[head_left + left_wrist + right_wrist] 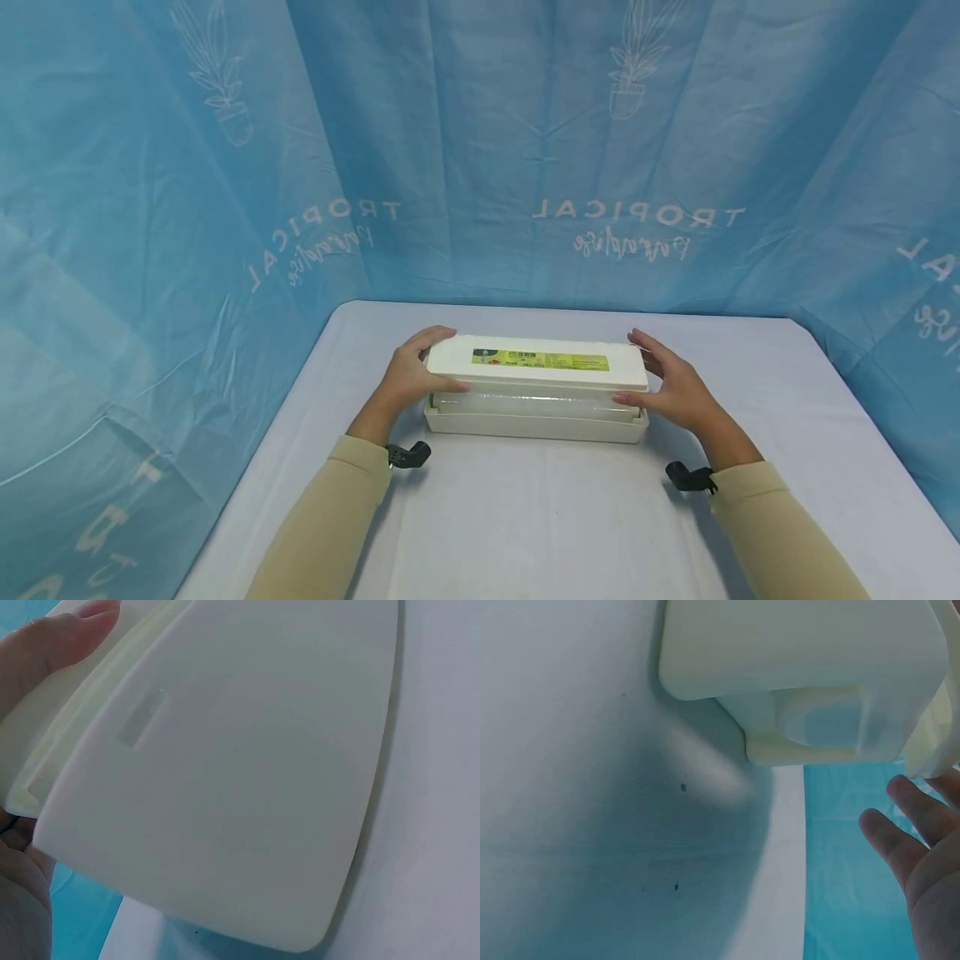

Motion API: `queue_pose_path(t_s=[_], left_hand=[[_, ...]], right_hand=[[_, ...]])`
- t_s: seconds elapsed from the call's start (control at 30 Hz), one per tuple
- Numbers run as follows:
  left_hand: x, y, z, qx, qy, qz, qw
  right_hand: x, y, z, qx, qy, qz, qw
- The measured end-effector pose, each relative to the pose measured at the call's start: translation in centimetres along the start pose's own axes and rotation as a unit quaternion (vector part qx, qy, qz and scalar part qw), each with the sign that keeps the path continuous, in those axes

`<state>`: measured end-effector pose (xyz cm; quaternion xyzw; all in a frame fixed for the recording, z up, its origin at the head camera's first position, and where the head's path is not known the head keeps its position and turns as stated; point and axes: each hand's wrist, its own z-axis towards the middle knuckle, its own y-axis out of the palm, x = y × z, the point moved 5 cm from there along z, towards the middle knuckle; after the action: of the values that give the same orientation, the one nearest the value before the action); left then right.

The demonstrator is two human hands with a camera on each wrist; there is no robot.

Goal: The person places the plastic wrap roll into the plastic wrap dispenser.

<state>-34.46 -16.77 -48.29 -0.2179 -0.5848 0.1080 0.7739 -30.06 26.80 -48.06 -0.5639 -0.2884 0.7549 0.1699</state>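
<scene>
A white cling film dispenser sits in the middle of the table. Its lid (536, 379), with a green and yellow label (540, 360), is raised at the front above the base (536, 427). Clear film on a roll (525, 405) shows in the gap. My left hand (412, 371) holds the lid's left end, thumb at the front edge and fingers behind. At the other end my right hand (675, 392) holds the lid likewise. In the left wrist view the thumb lies on the lid (45, 742), beside the base (225, 787). The right wrist view shows the base's end (802, 645).
A white cloth covers the table (525, 517). Blue printed curtains (487, 150) hang behind it and along both sides. Each wrist carries a small black device, one at the left cuff (408, 455) and one at the right cuff (690, 477).
</scene>
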Motion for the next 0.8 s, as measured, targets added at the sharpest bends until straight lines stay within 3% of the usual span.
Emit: queue_pose_path(t_s=[0.37, 0.8], left_hand=[[0.30, 0.14, -0.28, 0.000, 0.014, -0.011, 0.9998], [0.72, 0.10, -0.65, -0.006, 0.024, 0.021, 0.9995]], right_hand=[[-0.10, -0.02, 0.17, -0.011, 0.014, -0.010, 1.000], [-0.13, -0.19, -0.13, 0.009, 0.004, -0.013, 1.000]])
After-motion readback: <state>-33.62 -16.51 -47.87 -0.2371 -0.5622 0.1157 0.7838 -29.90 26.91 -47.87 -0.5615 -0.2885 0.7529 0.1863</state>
